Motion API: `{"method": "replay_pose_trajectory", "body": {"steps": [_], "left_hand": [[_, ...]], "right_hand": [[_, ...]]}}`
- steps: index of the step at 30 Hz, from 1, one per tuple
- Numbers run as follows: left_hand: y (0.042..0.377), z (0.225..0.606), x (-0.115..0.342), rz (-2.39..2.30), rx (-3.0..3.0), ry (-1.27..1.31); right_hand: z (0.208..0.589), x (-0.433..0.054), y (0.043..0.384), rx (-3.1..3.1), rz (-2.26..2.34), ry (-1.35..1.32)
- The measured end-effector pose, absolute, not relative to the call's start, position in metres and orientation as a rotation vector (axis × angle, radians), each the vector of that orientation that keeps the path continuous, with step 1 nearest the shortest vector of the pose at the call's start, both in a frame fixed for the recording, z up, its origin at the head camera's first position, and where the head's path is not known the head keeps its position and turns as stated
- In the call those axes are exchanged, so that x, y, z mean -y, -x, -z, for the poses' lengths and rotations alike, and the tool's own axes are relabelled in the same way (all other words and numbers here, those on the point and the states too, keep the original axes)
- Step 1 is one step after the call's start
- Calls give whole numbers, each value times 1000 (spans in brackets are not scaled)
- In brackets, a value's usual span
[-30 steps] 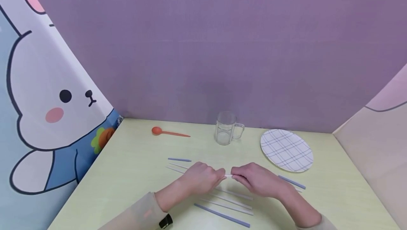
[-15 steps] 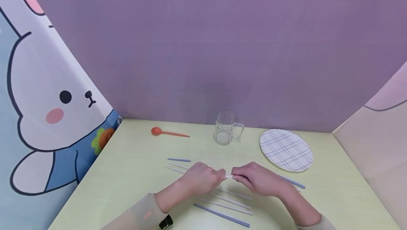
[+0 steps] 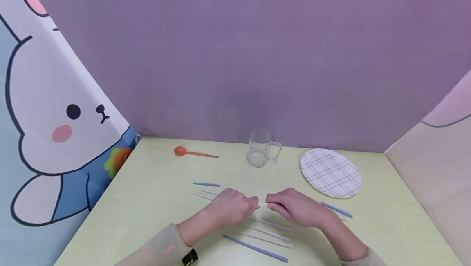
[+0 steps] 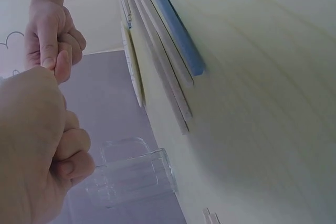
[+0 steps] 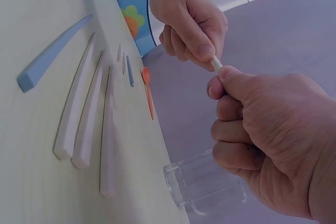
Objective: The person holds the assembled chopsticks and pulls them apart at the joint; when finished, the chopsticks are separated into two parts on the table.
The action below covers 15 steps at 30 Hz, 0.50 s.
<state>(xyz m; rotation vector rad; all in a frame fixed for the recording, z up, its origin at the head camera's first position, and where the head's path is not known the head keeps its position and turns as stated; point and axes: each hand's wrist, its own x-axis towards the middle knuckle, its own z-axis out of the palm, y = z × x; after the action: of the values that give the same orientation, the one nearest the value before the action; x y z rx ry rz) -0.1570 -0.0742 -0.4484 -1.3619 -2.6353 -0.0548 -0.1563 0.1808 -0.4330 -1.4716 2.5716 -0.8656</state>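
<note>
In the head view my left hand (image 3: 233, 207) and my right hand (image 3: 297, 208) face each other over the table, close together. Both pinch a thin white chopstick (image 5: 216, 63) between thumb and curled fingers. Only a short stretch of it shows in the gap; the fists hide the rest. Below them lie several white chopsticks (image 3: 265, 239) and a blue chopstick (image 3: 255, 249), roughly parallel. Short blue and white stick lengths show beyond the left hand, among them a blue piece (image 3: 206, 184). Another blue piece (image 3: 336, 209) lies by the right wrist, beside a white one.
A clear glass mug (image 3: 259, 151) stands at the back of the pale table (image 3: 154, 184). Left of it lies an orange spoon (image 3: 196, 153). A white plate with blue lines (image 3: 330, 173) is at the back right. A purple partition (image 3: 235, 53) rises behind.
</note>
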Motion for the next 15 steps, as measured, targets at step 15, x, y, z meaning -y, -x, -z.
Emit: {"method": "replay_pose_trajectory", "body": {"steps": [15], "left_hand": [[162, 451, 75, 64, 2646, 1411]], "right_hand": [[438, -181, 160, -2547, 871, 1474]]}}
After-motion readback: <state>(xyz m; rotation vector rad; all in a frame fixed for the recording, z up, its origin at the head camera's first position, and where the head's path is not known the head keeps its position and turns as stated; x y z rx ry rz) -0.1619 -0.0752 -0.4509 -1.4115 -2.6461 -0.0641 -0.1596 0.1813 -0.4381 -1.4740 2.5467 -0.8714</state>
